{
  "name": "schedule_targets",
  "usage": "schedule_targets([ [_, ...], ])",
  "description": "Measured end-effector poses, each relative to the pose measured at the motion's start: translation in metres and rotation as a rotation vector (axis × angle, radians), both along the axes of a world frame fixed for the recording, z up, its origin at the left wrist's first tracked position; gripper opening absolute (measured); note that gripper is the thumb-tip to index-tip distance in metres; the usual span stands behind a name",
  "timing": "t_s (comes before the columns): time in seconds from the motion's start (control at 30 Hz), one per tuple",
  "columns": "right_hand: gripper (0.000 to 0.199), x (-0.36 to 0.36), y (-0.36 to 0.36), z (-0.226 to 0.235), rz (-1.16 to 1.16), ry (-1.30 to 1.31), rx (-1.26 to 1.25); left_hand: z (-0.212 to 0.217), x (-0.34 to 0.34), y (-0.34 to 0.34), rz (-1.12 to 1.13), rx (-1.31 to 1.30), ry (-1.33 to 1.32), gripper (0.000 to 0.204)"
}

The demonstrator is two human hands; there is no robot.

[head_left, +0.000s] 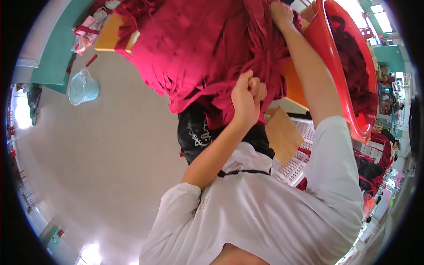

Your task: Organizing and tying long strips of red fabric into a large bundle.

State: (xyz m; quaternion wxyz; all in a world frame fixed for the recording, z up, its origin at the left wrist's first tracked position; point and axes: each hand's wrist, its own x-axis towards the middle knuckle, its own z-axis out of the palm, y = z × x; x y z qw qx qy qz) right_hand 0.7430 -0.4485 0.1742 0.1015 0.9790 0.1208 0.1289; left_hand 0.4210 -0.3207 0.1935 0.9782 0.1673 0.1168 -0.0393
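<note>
A large heap of crimson cloth (198,48) lies in front of me, its folds and loose strips hanging toward my lap. My left hand (248,98) is closed against the near right part of this heap, thumb up and fingers curled. Whatever those fingers hold, if anything, is hidden. Farther away, at the top edge, my right hand (282,17) reaches onto the cloth's far right side. Its fingers are mostly out of sight among the folds.
A red plastic tub (351,110) with dark red cloth inside stands close by my right arm. Below it are a brown cardboard piece (284,134) and a white perforated crate (293,170). A pale blue bucket (84,88) stands on the floor at left, near cloth scraps (88,33).
</note>
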Motion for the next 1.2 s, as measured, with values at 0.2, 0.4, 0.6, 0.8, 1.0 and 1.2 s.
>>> schedule_targets([
  [0.2, 0.048, -0.112, 0.009, 0.040, 0.048, -0.282, 0.346, -0.009, -0.028, 0.007, 0.103, 0.309, 0.046, 0.043],
  [0.4, 0.088, -0.254, 0.024, 0.050, -0.261, 0.128, 0.794, -0.013, -0.044, -0.004, 0.067, 0.631, -0.113, 0.050],
  [0.6, 0.117, -0.260, 0.057, 0.038, -0.342, 0.130, 0.718, -0.038, -0.056, 0.003, 0.134, 1.322, -0.596, 0.036],
  [0.8, 0.131, -0.231, 0.036, 0.050, -0.441, 0.421, 0.759, 0.006, -0.083, 0.089, -0.898, 0.970, -1.103, 0.031],
  [1.0, 0.126, -0.239, 0.041, 0.059, -0.573, 0.377, 0.511, 0.016, 0.028, 0.123, 0.058, 1.887, -0.721, 0.014],
  [1.2, 0.108, -0.207, 0.061, 0.038, -0.537, 0.365, 0.566, -0.028, 0.128, 0.112, 0.482, 2.160, -1.232, 0.019],
])
